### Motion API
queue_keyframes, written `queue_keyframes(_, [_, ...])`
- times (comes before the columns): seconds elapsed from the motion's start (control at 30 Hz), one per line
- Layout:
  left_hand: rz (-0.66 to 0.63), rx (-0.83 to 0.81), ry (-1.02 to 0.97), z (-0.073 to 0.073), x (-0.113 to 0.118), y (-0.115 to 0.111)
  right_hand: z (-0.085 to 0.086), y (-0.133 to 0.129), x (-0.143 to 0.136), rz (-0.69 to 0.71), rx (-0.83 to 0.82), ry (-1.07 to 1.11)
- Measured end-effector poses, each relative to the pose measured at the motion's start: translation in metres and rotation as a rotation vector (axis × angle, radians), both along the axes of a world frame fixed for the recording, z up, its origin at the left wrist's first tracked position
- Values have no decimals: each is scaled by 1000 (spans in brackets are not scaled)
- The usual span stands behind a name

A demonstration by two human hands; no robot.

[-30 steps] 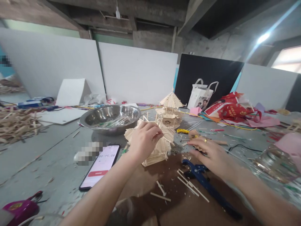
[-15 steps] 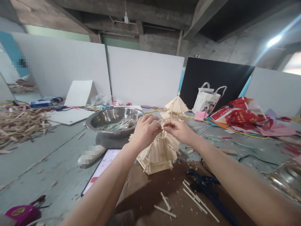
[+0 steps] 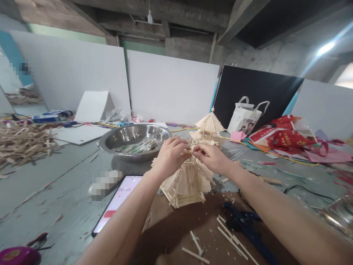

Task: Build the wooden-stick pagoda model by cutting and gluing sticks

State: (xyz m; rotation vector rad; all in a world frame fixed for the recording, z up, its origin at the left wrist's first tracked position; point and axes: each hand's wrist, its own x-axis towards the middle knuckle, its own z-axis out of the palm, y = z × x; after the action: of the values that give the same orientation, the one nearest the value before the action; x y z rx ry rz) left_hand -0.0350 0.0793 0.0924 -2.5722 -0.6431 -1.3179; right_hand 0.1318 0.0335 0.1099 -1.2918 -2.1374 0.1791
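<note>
A roofed model made of thin wooden sticks [image 3: 190, 184] stands upright on a brown board, its sloping sides flaring out at the bottom. Over its top, my left hand [image 3: 173, 152] is closed with the fingers bent down. My right hand [image 3: 211, 156] pinches with thumb and forefinger at the same spot, its fingertips almost meeting the left ones. Whatever lies between the fingertips is too small and covered to make out. Behind the hands rises a pointed stick roof [image 3: 210, 122] with lower tiers partly hidden.
A steel basin [image 3: 103, 141] holding plastic-wrapped items stands to the left, near a phone [image 3: 124, 195] showing a timer. Loose sticks [image 3: 231, 235] and a dark blue plier-like tool [image 3: 248, 228] lie on the brown board [image 3: 165, 235]. A wood-strip pile [image 3: 24, 143] and red bags [image 3: 284, 132] lie farther out.
My right fingertips have tightened and come slightly closer to my left fingers above the model. The whole view has shifted slightly; the model stays in place.
</note>
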Motion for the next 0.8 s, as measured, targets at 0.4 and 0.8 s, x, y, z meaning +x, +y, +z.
queue_keyframes(0.4, [-65,-196,-41,-3,-6,7,-11,0,-2,-13,91,41])
queue_keyframes(0.8, [-57,-188,-76,-6,-4,7,-16,-1,-3,-27,142,37])
